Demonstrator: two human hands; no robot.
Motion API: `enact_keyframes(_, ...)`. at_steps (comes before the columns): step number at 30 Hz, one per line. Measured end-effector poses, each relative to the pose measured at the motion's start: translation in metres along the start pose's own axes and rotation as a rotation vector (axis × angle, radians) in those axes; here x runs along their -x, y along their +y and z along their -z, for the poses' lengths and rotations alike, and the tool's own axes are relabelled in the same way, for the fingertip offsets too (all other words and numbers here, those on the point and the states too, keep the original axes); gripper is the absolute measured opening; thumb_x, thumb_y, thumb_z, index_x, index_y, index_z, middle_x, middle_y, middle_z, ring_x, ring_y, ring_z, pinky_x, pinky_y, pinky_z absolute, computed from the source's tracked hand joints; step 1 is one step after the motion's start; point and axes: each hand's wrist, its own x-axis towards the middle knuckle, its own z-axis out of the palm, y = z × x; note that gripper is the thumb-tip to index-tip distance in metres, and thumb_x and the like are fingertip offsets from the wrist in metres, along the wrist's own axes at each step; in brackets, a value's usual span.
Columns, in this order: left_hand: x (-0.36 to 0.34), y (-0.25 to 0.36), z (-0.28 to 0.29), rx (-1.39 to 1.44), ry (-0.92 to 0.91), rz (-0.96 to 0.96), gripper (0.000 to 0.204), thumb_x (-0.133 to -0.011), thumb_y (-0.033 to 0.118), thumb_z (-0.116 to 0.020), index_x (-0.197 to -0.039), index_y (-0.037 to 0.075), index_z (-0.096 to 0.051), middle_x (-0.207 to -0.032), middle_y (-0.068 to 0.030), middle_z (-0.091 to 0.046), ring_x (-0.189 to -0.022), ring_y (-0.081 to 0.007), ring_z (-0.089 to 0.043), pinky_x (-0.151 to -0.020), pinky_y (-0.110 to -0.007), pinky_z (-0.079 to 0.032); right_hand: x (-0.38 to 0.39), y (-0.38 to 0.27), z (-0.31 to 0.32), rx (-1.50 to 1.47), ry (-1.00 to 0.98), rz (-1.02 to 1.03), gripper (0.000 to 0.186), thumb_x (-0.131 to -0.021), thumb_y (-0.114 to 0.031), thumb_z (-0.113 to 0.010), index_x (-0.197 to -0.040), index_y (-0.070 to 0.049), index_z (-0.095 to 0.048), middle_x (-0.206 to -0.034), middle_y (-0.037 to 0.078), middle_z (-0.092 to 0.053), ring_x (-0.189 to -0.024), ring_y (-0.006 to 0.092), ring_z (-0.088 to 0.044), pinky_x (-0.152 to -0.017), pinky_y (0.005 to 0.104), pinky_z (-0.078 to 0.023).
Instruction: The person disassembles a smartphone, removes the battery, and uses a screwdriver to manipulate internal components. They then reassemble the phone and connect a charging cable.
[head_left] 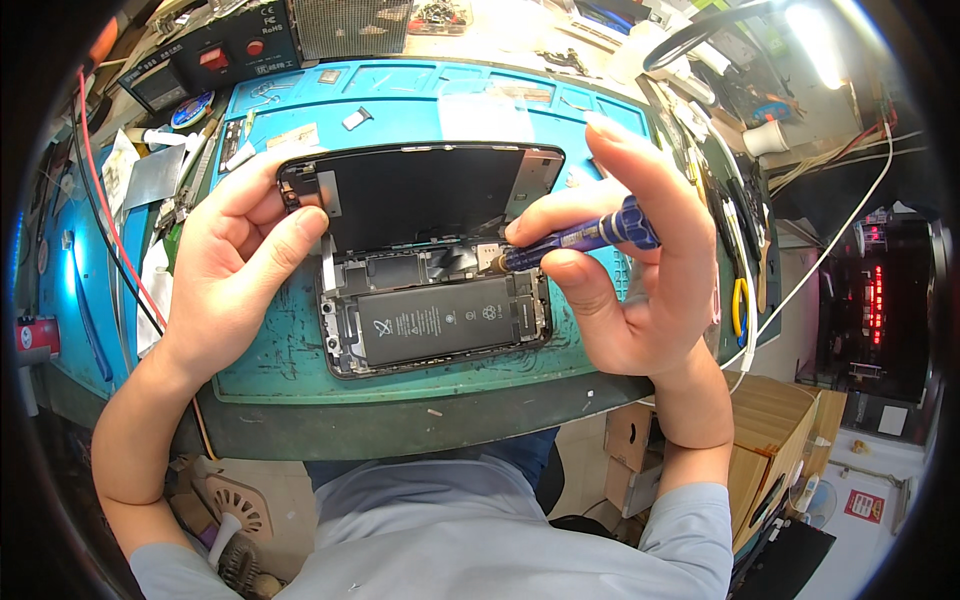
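An opened smartphone lies on the green-blue work mat, its black battery [425, 322] and inner parts exposed. Its screen assembly [430, 195] is tilted up along the far side, with the dark inner face toward me. My left hand [245, 250] pinches the screen's left corner between thumb and fingers. In my right hand [640, 260] is a small blue screwdriver [580, 240], held slanting, its tip end over the phone's upper right inner area near a metal plate [488, 256]. Whether the tip touches a screw is too small to tell.
A black power unit [215, 60] with red switches stands at the far left. On the mat's far part lies a small tray-like piece [356, 118]. Tools, including yellow-handled pliers [740, 310], line the right side. Red and black cables [110, 220] run down the left.
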Motion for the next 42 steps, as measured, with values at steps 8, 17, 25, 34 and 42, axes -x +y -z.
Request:
enact_keyframes(8,-0.001,0.001,0.000,0.013,-0.010,0.009,0.046,-0.103,0.005,-0.062,-0.146,-0.005,-0.048,-0.125,-0.0071,-0.067,-0.114,-0.0103,-0.062,-0.101,-0.026,-0.049,-0.001,-0.002,0.000,0.005,-0.005,-0.023,0.065,-0.101,-0.020,-0.069,-0.148,0.008,-0.033,-0.097,0.017,-0.073,-0.087,0.0229,-0.075,-0.104,0.0437,-0.049)
enact_keyframes(17,0.000,0.000,0.000,0.022,-0.001,0.010,0.047,-0.103,0.005,-0.062,-0.146,-0.005,-0.048,-0.126,-0.0080,-0.068,-0.114,-0.0109,-0.063,-0.101,-0.027,-0.050,-0.005,-0.002,0.002,0.076,-0.032,0.035,0.065,-0.100,-0.018,-0.071,-0.146,0.010,-0.036,-0.101,0.019,-0.073,-0.087,0.0236,-0.075,-0.098,0.0421,-0.053)
enact_keyframes(25,-0.001,0.001,-0.003,0.031,0.014,0.012,0.046,-0.103,0.006,-0.063,-0.146,-0.005,-0.049,-0.125,-0.0071,-0.068,-0.114,-0.0107,-0.062,-0.102,-0.027,-0.049,-0.004,-0.007,0.004,0.070,-0.063,0.037,0.064,-0.098,-0.014,-0.072,-0.146,0.012,-0.040,-0.126,0.024,-0.066,-0.085,0.0269,-0.076,-0.089,0.0398,-0.057)
enact_keyframes(34,-0.001,0.000,-0.002,0.012,0.011,-0.012,0.048,-0.103,0.007,-0.064,-0.147,-0.004,-0.048,-0.124,-0.0061,-0.068,-0.114,-0.0103,-0.062,-0.102,-0.027,-0.048,-0.004,-0.010,0.003,0.080,-0.043,0.032,0.066,-0.097,-0.014,-0.073,-0.148,0.011,-0.038,-0.123,0.024,-0.068,-0.085,0.0262,-0.076,-0.091,0.0398,-0.056)
enact_keyframes(42,-0.001,-0.002,-0.002,0.024,0.006,-0.006,0.048,-0.103,0.006,-0.063,-0.148,-0.004,-0.048,-0.126,-0.0069,-0.068,-0.115,-0.0109,-0.062,-0.103,-0.028,-0.048,-0.005,-0.007,0.002,0.074,-0.038,0.026,0.065,-0.098,-0.013,-0.072,-0.148,0.010,-0.038,-0.098,0.020,-0.075,-0.084,0.0242,-0.075,-0.094,0.0382,-0.054)
